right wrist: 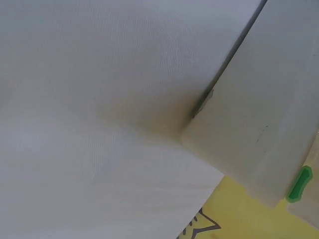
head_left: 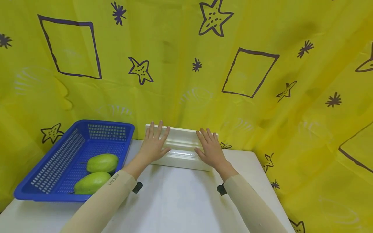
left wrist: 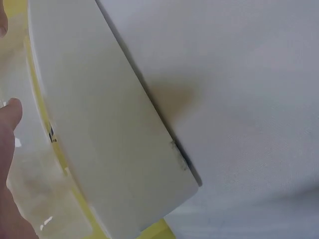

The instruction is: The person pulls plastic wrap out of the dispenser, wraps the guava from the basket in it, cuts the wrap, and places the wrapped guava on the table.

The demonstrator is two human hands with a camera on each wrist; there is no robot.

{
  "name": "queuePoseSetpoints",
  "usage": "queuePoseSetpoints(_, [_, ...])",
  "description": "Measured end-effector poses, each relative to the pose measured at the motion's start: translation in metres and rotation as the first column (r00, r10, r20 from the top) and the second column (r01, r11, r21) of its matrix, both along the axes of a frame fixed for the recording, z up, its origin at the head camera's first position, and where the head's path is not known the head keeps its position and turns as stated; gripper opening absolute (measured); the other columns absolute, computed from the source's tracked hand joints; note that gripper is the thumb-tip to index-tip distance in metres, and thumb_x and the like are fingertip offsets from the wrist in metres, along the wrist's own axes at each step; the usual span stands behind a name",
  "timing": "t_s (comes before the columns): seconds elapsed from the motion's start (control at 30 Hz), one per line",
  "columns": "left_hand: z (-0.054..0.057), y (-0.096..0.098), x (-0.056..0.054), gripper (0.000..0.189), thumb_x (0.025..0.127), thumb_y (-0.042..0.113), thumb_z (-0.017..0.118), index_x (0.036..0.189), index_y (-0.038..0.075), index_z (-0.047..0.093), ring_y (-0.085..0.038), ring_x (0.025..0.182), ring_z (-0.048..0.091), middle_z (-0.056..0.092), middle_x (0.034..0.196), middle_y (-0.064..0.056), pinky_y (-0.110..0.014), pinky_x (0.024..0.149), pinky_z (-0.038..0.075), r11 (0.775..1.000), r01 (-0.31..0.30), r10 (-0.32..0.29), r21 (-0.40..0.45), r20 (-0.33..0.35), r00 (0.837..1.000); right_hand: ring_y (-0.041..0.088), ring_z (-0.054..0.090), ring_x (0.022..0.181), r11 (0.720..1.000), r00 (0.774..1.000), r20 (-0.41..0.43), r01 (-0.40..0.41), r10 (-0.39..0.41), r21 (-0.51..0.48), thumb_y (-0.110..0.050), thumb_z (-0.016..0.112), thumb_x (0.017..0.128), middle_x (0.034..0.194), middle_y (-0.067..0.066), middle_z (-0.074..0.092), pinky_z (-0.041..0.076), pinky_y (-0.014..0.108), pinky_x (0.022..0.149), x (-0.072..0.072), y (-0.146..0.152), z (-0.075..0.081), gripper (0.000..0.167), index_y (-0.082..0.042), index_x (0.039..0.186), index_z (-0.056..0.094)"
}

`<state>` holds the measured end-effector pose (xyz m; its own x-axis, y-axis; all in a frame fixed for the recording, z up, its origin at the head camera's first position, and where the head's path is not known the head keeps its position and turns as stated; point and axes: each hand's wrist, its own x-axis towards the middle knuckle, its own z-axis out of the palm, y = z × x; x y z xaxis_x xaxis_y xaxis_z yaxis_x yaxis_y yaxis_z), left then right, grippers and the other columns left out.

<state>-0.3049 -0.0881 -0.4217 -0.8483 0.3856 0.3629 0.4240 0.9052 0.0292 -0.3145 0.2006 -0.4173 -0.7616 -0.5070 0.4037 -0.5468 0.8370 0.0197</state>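
White box (head_left: pixel 180 161), long axis left to right; our left hand (head_left: pixel 152 146) and right hand (head_left: pixel 211 150), fingers spread, over opposite ends, neither nearer.

White container (head_left: pixel 181 159), blue basket (head_left: pixel 59 158), green fruits (head_left: pixel 102 163), yellow star-print curtain (head_left: pixel 177 42)

Head pic bright, wrist pics dim; hazy
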Motion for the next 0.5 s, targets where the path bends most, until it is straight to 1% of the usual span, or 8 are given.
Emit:
queuePoseSetpoints(0.1, [-0.001,0.002,-0.001,0.087,0.095,0.054,0.060,0.159,0.009,0.023,-0.055,0.147,-0.002,0.000,0.164,-0.026,-0.067,0.118,0.010,1.000,-0.019,0.019,-0.008,0.010,1.000,0.042,0.018,0.150,1.000,1.000,0.009,0.012,-0.012,0.017,-0.037,0.062,0.097,0.161,0.019,0.029,0.016,0.063,0.119,-0.004,-0.002,0.001,0.072,-0.007,0.155,0.031])
queuePoseSetpoints(0.2, [0.000,0.004,-0.002,0.084,0.096,0.055,0.055,0.158,0.008,0.024,-0.053,0.148,-0.001,-0.001,0.165,-0.025,-0.067,0.118,0.010,0.999,-0.032,0.033,-0.017,0.040,0.999,0.042,0.016,0.151,0.999,0.999,0.018,0.031,-0.032,0.042,-0.037,0.060,0.097,0.162,0.019,0.027,0.015,0.064,0.119,-0.007,-0.004,0.002,0.073,-0.007,0.156,0.029])
queuePoseSetpoints(0.3, [0.000,0.006,-0.001,0.082,0.099,0.055,0.051,0.157,0.003,0.024,-0.052,0.149,-0.002,-0.003,0.165,-0.025,-0.066,0.119,0.009,1.000,-0.027,0.027,-0.004,0.107,0.994,0.041,0.012,0.152,0.997,0.998,0.039,0.049,-0.052,0.065,-0.039,0.058,0.099,0.163,0.019,0.022,0.013,0.063,0.120,-0.008,-0.006,0.003,0.074,-0.007,0.157,0.026])
queuePoseSetpoints(0.4, [-0.001,0.008,0.001,0.082,0.101,0.057,0.043,0.157,0.001,0.022,-0.050,0.149,-0.006,-0.008,0.164,-0.025,-0.064,0.120,0.007,1.000,-0.025,0.025,-0.004,0.177,0.984,0.041,0.009,0.152,0.993,0.996,0.057,0.069,-0.075,0.096,-0.042,0.055,0.100,0.164,0.020,0.017,0.012,0.063,0.120,-0.010,-0.007,0.002,0.076,-0.006,0.158,0.022])
queuePoseSetpoints(0.5, [-0.003,0.008,0.001,0.083,0.102,0.059,0.037,0.158,0.001,0.018,-0.047,0.150,-0.009,-0.012,0.164,-0.024,-0.063,0.120,0.006,0.999,-0.034,0.037,-0.020,0.213,0.976,0.042,0.006,0.152,0.990,0.994,0.070,0.076,-0.085,0.116,-0.045,0.054,0.100,0.165,0.021,0.012,0.011,0.062,0.120,-0.012,-0.009,0.000,0.079,-0.005,0.158,0.019])
